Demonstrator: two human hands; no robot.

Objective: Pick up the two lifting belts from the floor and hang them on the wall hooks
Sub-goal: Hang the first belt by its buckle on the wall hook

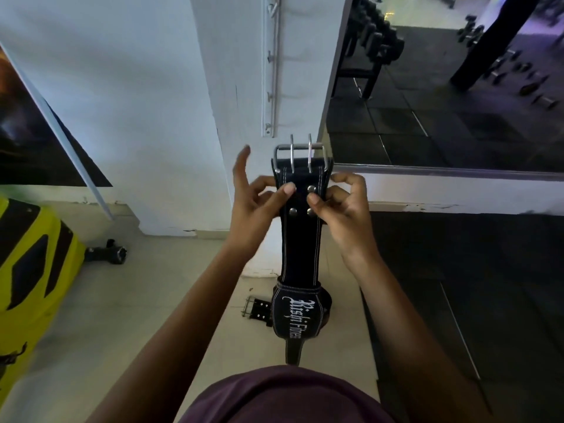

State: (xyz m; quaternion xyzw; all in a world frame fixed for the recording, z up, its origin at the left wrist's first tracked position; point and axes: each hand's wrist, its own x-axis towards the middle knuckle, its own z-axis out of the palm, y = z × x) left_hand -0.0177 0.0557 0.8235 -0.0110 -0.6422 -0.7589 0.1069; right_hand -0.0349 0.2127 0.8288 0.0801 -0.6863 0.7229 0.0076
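Observation:
A black lifting belt (300, 245) with white stitching and a steel double-prong buckle hangs upright in front of me, buckle end up. My left hand (254, 199) and my right hand (341, 206) pinch it by its two edges just below the buckle, thumbs on the riveted face. Its wide lettered part dangles near my waist. A second black belt (258, 309) lies on the floor below, its buckle pointing left, partly hidden behind the hanging one. A white hook rail (270, 87) runs up the pillar just above the held buckle.
The white pillar (244, 71) stands straight ahead with a wall mirror (442, 87) to its right. A yellow and black machine (33, 254) sits at the left, a small dark dumbbell (106, 253) beside it. Black rubber mats (457, 285) cover the floor on the right.

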